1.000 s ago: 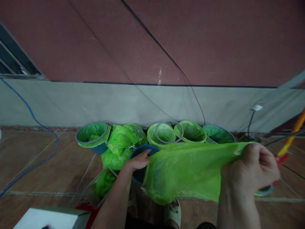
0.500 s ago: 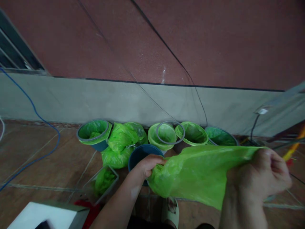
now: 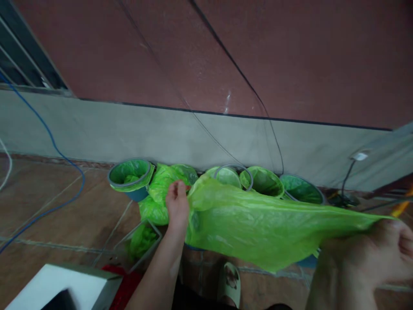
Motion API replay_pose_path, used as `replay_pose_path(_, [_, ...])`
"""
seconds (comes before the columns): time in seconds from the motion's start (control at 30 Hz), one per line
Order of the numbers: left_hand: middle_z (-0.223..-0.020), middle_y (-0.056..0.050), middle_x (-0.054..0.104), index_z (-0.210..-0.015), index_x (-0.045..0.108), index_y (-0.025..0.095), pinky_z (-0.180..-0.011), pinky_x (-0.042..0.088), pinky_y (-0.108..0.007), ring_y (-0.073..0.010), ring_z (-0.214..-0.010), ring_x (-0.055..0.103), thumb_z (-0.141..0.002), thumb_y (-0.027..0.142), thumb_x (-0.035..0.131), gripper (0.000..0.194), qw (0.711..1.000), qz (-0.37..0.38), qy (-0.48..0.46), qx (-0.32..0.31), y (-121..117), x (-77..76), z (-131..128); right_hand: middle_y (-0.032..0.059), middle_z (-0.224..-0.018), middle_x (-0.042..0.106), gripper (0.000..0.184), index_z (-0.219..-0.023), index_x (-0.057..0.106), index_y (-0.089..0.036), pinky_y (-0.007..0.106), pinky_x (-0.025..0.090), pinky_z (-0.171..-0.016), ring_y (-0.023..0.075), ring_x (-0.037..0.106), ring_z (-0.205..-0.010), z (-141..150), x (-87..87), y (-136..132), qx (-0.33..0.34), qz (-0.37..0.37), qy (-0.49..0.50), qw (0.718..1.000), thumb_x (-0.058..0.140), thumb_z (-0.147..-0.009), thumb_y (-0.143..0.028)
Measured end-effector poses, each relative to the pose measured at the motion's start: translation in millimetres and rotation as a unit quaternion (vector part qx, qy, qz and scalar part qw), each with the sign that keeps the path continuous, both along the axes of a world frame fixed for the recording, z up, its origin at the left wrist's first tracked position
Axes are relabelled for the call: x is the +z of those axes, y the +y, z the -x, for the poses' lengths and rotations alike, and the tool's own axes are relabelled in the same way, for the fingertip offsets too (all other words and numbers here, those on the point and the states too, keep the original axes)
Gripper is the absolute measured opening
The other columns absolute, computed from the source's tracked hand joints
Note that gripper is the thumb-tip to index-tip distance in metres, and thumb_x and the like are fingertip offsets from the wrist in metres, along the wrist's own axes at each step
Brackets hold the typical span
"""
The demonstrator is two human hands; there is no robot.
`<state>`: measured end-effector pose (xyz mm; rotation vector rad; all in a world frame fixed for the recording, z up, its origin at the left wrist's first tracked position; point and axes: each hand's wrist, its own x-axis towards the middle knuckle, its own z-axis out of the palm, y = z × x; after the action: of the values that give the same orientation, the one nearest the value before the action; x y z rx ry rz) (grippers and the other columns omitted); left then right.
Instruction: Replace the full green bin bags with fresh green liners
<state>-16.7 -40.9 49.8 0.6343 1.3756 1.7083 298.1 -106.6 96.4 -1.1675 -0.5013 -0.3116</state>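
- Your left hand [image 3: 177, 202] pinches the left end of the green bag [image 3: 258, 219], fingers closed on the plastic, low by the row of bins.
- Your right hand [image 3: 371, 258] grips the other end at the near right, fingers curled tight round the bunched film.
- The bag hangs stretched between both hands, its long axis running left to right and sloping a little down toward your right hand.
- It covers the blue bin [image 3: 306, 260] just below; only slivers of the rim peek out under the bag's lower edge.
- Your left hand sits farther off and closer to the bins; your right is nearer you, well apart from them.
- Lined bins [image 3: 130, 172] stand along the wall beyond.
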Motion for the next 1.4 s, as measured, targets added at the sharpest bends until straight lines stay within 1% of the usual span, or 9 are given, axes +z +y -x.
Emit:
replay_pose_path(0.1, [-0.076, -0.008, 0.071, -0.082, 0.069, 0.018, -0.069, 0.053, -0.034, -0.0223, -0.076, 0.067, -0.076, 0.073, 0.052, 0.058, 0.947, 0.148, -0.127, -0.253, -8, -2.2, -15, 0.0036, -0.076, 0.058, 0.01, -0.069, 0.061, -0.029, 0.051, 0.048, -0.08, 0.0289, 0.063, -0.084, 3, -9.6, 5, -0.016, -0.066, -0.032, 0.997, 0.057, -0.077, -0.034])
replay_pose_path(0.17, [-0.076, -0.01, 0.072, -0.083, 0.071, 0.017, -0.068, 0.054, -0.035, -0.0237, -0.074, 0.069, -0.072, 0.077, 0.052, 0.064, 0.918, 0.175, -0.146, -0.325, -12, -0.9, -19, 0.0035, -0.077, 0.059, 0.008, -0.071, 0.064, -0.031, 0.05, 0.049, -0.077, 0.0285, 0.063, -0.084, 3, -14.5, 7, 0.001, -0.068, -0.052, 0.996, 0.059, -0.077, -0.033])
replay_pose_path(0.23, [-0.073, -0.008, 0.072, -0.082, 0.072, 0.016, -0.067, 0.054, -0.034, -0.0223, -0.068, 0.068, -0.066, 0.069, 0.067, 0.056, 0.918, 0.161, -0.108, -0.347, -14, 0.8, -17, 0.0036, -0.077, 0.059, 0.007, -0.07, 0.064, -0.031, 0.05, 0.049, -0.075, 0.0286, 0.062, -0.084, 0, -17.3, 7, 0.007, -0.072, -0.049, 0.996, 0.059, -0.076, -0.032])
replay_pose_path(0.4, [-0.063, -0.002, 0.07, -0.07, 0.07, 0.014, -0.057, 0.049, -0.026, -0.0143, -0.053, 0.061, -0.055, 0.047, 0.083, 0.038, 0.955, 0.077, -0.047, -0.283, -13, 2.7, -2, 0.001, -0.067, 0.051, 0.01, -0.062, 0.057, -0.03, 0.046, 0.051, -0.072, 0.0251, 0.06, -0.072, 2, -15.7, 7, -0.009, -0.062, 0.022, 0.998, 0.06, -0.07, -0.026])
replay_pose_path(0.7, [-0.072, -0.002, 0.072, -0.077, 0.07, 0.016, -0.074, 0.052, -0.029, -0.0179, -0.073, 0.069, -0.054, 0.044, 0.084, 0.039, 0.973, -0.018, -0.193, -0.123, 0, 16.5, 23, -0.0011, -0.065, 0.052, 0.008, -0.067, 0.059, -0.025, 0.041, 0.054, -0.069, 0.0201, 0.057, -0.065, 19, -25.1, 16, 0.042, 0.045, 0.085, 0.994, 0.064, -0.069, -0.032])
replay_pose_path(0.93, [-0.072, 0.003, 0.068, -0.063, 0.068, 0.018, -0.083, 0.046, -0.025, -0.0124, -0.079, 0.064, -0.058, 0.037, 0.082, 0.024, 0.991, -0.11, -0.076, 0.024, 8, 9.3, 35, -0.0029, -0.064, 0.053, 0.01, -0.068, 0.064, -0.02, 0.039, 0.051, -0.067, 0.0154, 0.05, -0.057, 18, -32.8, 18, 0.037, 0.061, 0.099, 0.993, 0.066, -0.065, -0.03])
replay_pose_path(1.13, [-0.118, -0.003, 0.068, -0.061, 0.067, 0.02, -0.1, 0.041, -0.034, -0.021, -0.114, 0.058, -0.064, 0.034, 0.079, 0.018, 0.977, -0.205, 0.01, -0.065, -1, 22.3, 47, -0.0025, -0.063, 0.054, 0.011, -0.06, 0.058, -0.02, 0.038, 0.048, -0.068, 0.0147, 0.048, -0.057, 12, -47.2, 22, 0.034, 0.081, 0.156, 0.984, 0.067, -0.06, -0.026])
replay_pose_path(1.27, [-0.089, -0.003, 0.074, -0.064, 0.069, 0.022, -0.091, 0.047, -0.035, -0.0208, -0.093, 0.066, -0.063, 0.037, 0.079, 0.018, 0.972, -0.201, 0.028, -0.118, -9, 28.8, 48, -0.001, -0.063, 0.054, 0.009, -0.063, 0.058, -0.02, 0.039, 0.049, -0.067, 0.0178, 0.051, -0.059, -2, -64.8, 23, 0.023, 0.184, 0.138, 0.973, 0.063, -0.062, -0.027])
replay_pose_path(1.4, [-0.079, 0.0, 0.071, -0.071, 0.072, 0.022, -0.074, 0.049, -0.027, -0.0149, -0.074, 0.063, -0.065, 0.031, 0.079, 0.013, 0.965, -0.196, 0.085, -0.153, -13, 27.5, 39, 0.0102, -0.085, 0.064, 0.039, -0.102, 0.067, -0.011, 0.052, 0.046, -0.083, 0.0285, 0.06, -0.08, 10, -62.3, 20, -0.024, 0.378, -0.029, 0.925, 0.061, -0.067, -0.027])
